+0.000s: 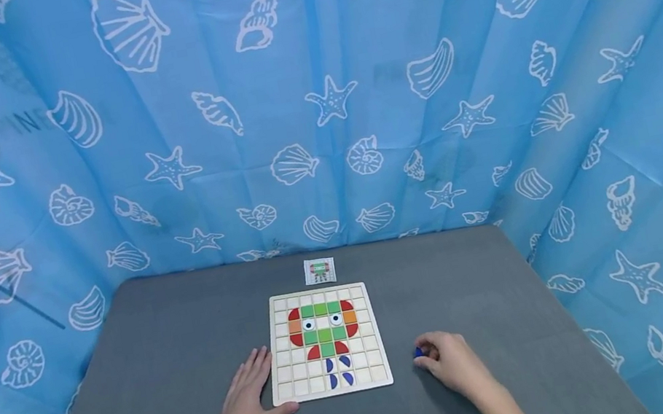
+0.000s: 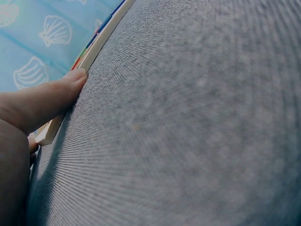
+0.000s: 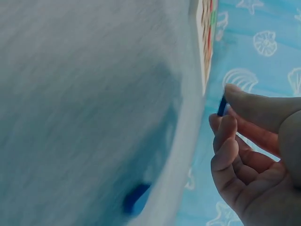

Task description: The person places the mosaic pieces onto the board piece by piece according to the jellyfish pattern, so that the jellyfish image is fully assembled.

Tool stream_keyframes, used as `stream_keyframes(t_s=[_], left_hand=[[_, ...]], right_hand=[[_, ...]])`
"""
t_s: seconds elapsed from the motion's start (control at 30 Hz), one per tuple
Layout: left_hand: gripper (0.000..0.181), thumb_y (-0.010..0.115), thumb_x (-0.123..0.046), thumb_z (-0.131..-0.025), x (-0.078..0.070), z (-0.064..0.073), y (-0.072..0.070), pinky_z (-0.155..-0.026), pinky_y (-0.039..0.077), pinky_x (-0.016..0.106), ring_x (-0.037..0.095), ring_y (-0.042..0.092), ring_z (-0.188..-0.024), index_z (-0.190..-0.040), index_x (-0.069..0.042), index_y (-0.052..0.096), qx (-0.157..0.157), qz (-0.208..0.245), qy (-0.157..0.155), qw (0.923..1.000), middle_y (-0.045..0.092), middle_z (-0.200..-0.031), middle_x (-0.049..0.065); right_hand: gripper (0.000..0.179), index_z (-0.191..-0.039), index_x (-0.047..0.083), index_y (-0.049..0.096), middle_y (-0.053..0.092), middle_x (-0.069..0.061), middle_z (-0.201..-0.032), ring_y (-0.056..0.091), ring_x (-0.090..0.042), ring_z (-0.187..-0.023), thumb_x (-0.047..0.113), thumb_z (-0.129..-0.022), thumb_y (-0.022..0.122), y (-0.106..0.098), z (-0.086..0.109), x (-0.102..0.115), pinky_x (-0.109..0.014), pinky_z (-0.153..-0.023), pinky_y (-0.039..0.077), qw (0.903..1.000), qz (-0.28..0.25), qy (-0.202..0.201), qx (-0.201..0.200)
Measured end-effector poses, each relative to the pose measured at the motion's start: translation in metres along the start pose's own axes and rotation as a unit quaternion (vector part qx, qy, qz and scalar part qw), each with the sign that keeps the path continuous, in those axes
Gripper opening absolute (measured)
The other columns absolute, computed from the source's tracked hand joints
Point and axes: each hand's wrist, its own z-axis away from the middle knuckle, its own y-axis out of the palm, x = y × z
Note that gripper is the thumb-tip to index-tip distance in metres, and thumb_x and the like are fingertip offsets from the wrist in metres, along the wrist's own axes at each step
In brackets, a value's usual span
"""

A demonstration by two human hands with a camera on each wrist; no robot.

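Observation:
A square wooden grid board [image 1: 288, 374] lies on the table, set with red, green and orange tiles, two eye tiles and several dark blue half-round pieces [image 1: 348, 378]. My left hand [image 1: 248, 399] rests at its near left corner, fingers straight along the left side. In the left wrist view the thumb [image 2: 59, 94] touches the board's edge. To the right of the board, my right hand [image 1: 455, 363] pinches a small blue piece [image 3: 222, 105] between thumb and fingertips. Another blue piece [image 3: 137, 198] lies on the table low in the right wrist view.
A small pattern card [image 1: 319, 270] with a similar tile figure lies just behind the board. Grey cloth covers the table [image 1: 181, 337]. Blue curtains [image 1: 318, 128] with white shell prints hang behind it and along both sides.

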Motion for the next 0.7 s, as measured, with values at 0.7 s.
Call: stream_keyframes(t_s=[0.7], left_hand=[[0.117,0.067,-0.083,-0.07,0.002,-0.001,0.002,-0.125,0.019,0.052,0.028,0.021,-0.156,-0.158,-0.013,0.035,-0.01,-0.003,0.001,0.9999,0.03,-0.166,0.005]], right_hand=[[0.023,-0.104,0.006,0.076,0.072,-0.003,-0.09,0.051,-0.003,-0.068,0.019,-0.086,0.081,0.034,-0.022,0.074,-0.019,-0.057,0.043,0.9961,-0.034,-0.079,0.02]])
